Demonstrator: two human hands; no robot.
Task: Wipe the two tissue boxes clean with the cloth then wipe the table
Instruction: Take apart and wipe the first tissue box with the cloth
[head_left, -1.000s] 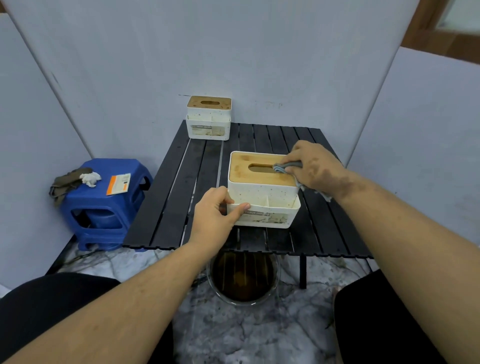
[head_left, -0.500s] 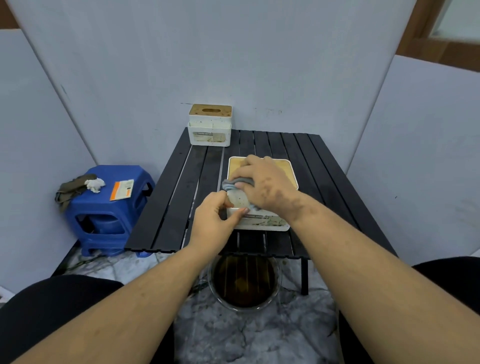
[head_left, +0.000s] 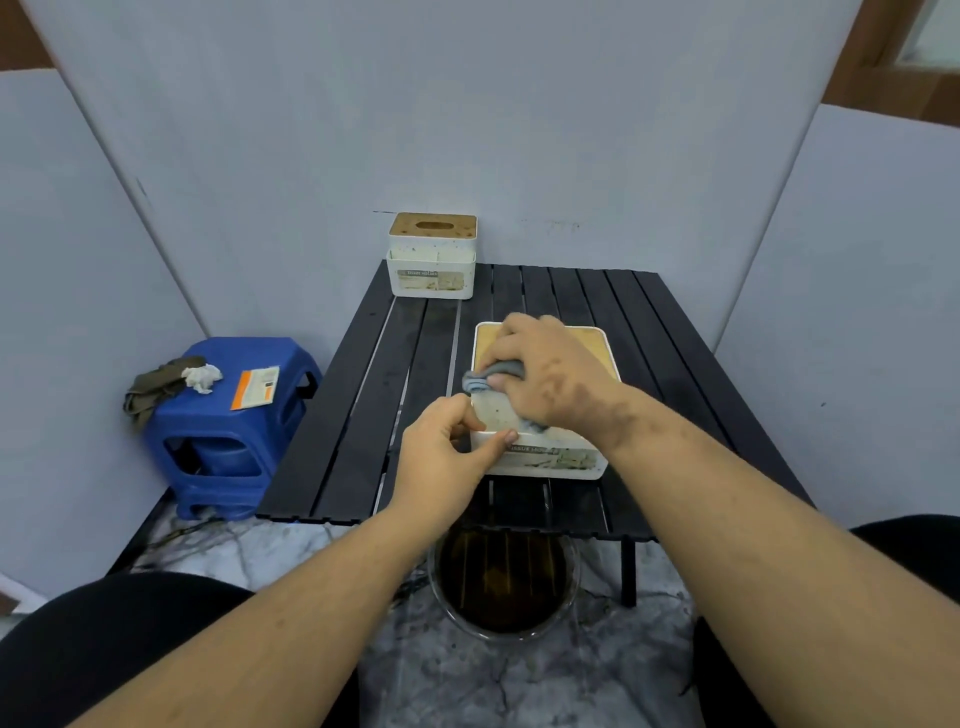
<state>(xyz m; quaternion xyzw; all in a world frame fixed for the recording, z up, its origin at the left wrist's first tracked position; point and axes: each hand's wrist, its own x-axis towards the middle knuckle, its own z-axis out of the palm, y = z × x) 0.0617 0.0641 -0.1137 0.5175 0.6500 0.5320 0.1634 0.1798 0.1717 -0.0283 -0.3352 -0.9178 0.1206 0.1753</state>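
one cloth (head_left: 493, 376) under right hand (head_left: 550, 374)

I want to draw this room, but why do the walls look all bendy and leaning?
Head view: the wide-angle lens bends straight edges, so the wall panels lean outward; light is soft and even, with little shadow on the table; the right hand and cloth look slightly smeared; the far tissue box looks sharper.

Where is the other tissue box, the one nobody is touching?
The far tissue box stands at the table's back left corner, against the wall, behind the near tissue box.
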